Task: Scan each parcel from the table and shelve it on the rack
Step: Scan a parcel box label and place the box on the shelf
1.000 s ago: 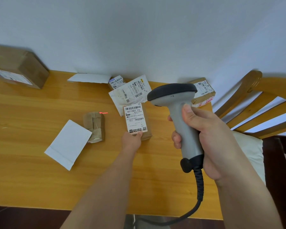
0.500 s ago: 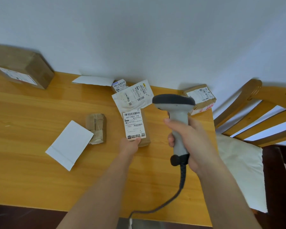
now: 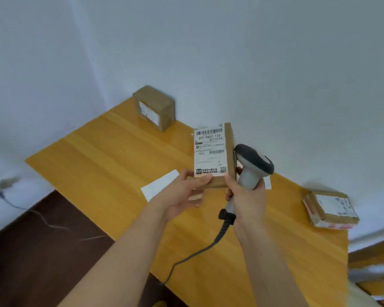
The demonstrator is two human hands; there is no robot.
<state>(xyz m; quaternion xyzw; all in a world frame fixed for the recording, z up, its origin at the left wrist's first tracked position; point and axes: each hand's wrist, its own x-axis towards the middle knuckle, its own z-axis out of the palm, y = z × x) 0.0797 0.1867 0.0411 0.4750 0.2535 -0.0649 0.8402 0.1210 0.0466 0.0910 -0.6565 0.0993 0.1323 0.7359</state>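
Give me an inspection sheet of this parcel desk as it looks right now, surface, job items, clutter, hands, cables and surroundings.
Surface: wooden table, bare across its near left part.
Job's things: labelled parcel held up, label facing the camera; barcode scanner beside it; brown box at the wall; taped box at the far right.
Clutter: white envelope lying flat.
Grippers: left hand grips the parcel's bottom edge; right hand grips the scanner handle.
Cables: scanner cable runs over the table's front edge.
Surroundings: white wall; dark floor; no rack seen.
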